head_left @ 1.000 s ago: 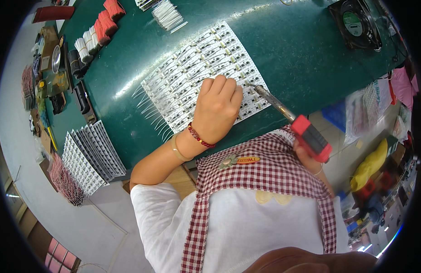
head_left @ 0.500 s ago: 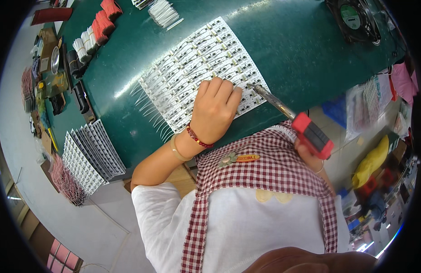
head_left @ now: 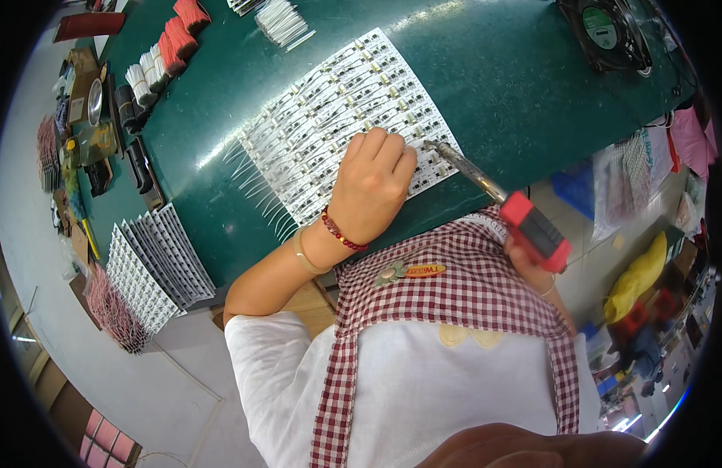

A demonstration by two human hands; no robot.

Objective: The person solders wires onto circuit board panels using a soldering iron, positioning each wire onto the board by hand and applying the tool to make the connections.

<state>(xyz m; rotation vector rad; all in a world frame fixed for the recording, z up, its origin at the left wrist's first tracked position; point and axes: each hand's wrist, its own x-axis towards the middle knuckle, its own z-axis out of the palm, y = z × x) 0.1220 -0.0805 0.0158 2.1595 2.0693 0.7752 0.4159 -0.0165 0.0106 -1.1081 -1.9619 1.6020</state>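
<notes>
A white panel of small circuit boards [head_left: 314, 117] lies on the green work table, with thin white wires running across it and sticking out past its left edge. My left hand [head_left: 371, 187] rests over the panel's near right part, its fingers curled down and closed. Whatever the fingertips pinch is hidden beneath the hand. A soldering iron [head_left: 537, 231] with a red and black handle is in my right hand [head_left: 526, 267], mostly hidden behind that handle. The iron's metal tip points up-left and meets the panel just right of my left fingers.
Stacked circuit panels [head_left: 154, 269] stand at the table's left edge, near bundled red-and-white wires [head_left: 115, 312]. Farther back are white wires [head_left: 283, 23] and red wire bundles [head_left: 180, 37]. A black fan [head_left: 603, 31] occupies the far right. Plastic bags [head_left: 622, 187] hang beyond the right edge.
My left hand has shifted slightly up and to the right over the panel. The soldering iron's tip has moved very slightly; the panel stays in place.
</notes>
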